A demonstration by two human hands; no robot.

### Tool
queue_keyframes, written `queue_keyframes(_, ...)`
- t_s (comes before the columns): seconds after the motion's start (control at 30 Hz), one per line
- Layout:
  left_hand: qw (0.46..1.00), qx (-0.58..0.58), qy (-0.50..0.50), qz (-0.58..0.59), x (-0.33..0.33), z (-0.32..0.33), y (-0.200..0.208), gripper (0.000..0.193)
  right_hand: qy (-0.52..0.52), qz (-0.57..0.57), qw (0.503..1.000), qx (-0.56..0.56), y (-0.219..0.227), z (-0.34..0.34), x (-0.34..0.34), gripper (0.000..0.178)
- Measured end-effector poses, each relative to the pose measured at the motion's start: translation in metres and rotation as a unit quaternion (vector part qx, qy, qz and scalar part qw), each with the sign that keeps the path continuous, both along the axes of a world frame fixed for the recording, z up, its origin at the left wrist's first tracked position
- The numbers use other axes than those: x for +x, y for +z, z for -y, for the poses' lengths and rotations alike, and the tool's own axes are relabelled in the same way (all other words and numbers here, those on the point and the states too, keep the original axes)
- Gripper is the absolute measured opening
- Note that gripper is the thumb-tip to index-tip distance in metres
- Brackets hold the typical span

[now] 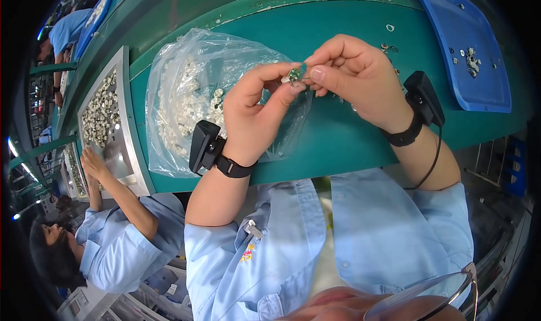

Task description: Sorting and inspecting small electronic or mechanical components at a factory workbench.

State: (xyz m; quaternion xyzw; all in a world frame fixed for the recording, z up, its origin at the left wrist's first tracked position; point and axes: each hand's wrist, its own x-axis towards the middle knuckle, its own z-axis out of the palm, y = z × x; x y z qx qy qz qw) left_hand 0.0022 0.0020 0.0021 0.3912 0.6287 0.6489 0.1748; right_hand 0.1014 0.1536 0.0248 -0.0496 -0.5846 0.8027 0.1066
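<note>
My left hand [256,107] pinches a small part with a green circuit board [295,74] and a white piece between thumb and forefinger. Close against its right side, my right hand [360,78] is closed in a pinch; whatever sits between its fingertips is too small to make out. Both hands are over the green tabletop [349,135]. Below and left of them lies a clear plastic bag [225,47] with many small white parts [183,104] inside. Each wrist carries a black strap with a black device.
A blue tray [479,98] with a few small parts stands at the far right. Loose small pieces [389,47] lie on the table beyond my right hand. To the left, a co-worker [118,231] reaches over a metal-edged tray [128,152] of similar parts.
</note>
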Motion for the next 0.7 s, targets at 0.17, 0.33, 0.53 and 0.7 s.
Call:
queue_keyframes(0.17,0.998,0.031,0.006,0.055,0.005,-0.0026,0.0051,0.027,-0.009,-0.034,0.998,0.043,-0.0043,0.0044,0.0004,0.012)
queue_keyframes(0.33,0.997,0.028,-0.014,0.071,0.0032,0.0001,0.0056,0.026,-0.002,-0.034,0.998,0.056,-0.0013,0.006,0.0019,0.011)
queue_keyframes(0.53,0.999,0.043,-0.025,0.014,0.0005,0.0017,0.0043,0.022,0.022,-0.018,0.999,0.033,0.0019,0.0031,0.0027,0.011)
queue_keyframes(0.7,0.998,0.04,-0.04,-0.01,-0.0029,0.0045,0.0024,0.019,0.029,-0.014,0.999,0.025,0.0041,0.0065,0.0031,0.009)
